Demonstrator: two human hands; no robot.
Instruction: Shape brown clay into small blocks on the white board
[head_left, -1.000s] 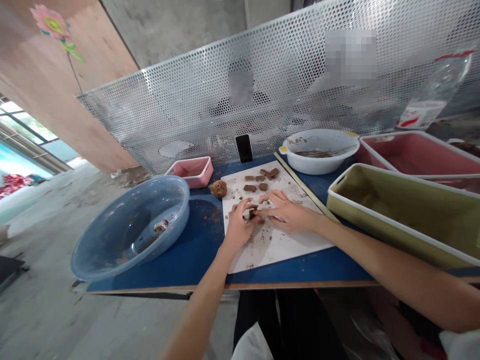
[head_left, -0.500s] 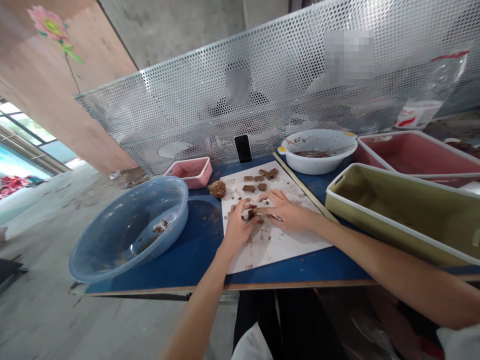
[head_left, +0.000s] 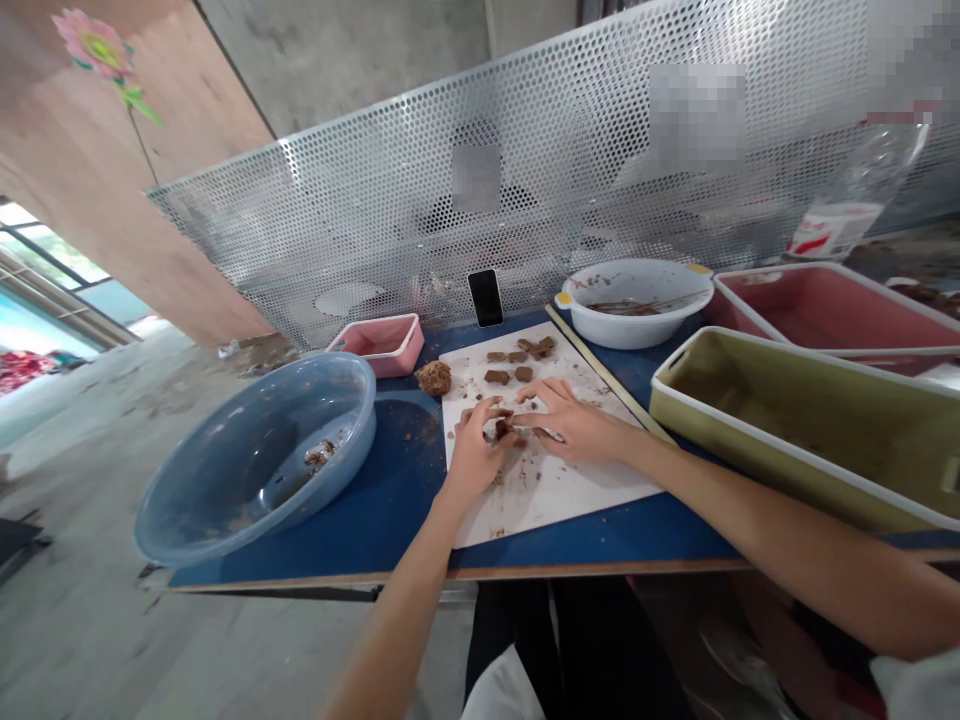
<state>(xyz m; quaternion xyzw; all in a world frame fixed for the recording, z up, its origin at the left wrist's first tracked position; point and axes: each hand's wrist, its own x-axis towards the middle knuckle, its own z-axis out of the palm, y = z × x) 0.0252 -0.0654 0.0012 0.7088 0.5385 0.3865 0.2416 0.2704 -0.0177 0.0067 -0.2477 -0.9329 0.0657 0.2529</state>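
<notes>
Over the middle of a white board (head_left: 559, 490), my left hand (head_left: 477, 445) curls its fingers around a small dark brown clay-like piece (head_left: 503, 428). From the right, my right hand (head_left: 574, 425) reaches in with its fingertips pressed on the same piece, which they partly cover. Beyond my hands lie several small brown blocks (head_left: 496, 377) in loose rows, some bunched near the board's far side (head_left: 537, 347). Brown crumbs are scattered over the board. A rough brown lump (head_left: 433, 377) rests at the board's left edge.
A blue basin (head_left: 255, 460) stands left, a small pink box (head_left: 382, 345) behind it. A phone (head_left: 486, 298) leans on the perforated metal screen (head_left: 360, 200). At right are a wooden strip (head_left: 607, 372), a white basin (head_left: 637, 325), a green bin (head_left: 795, 435) and a pink bin (head_left: 832, 300).
Both hands stay almost in place on the dark brown piece, with only slight finger movement. The blocks have not moved.
</notes>
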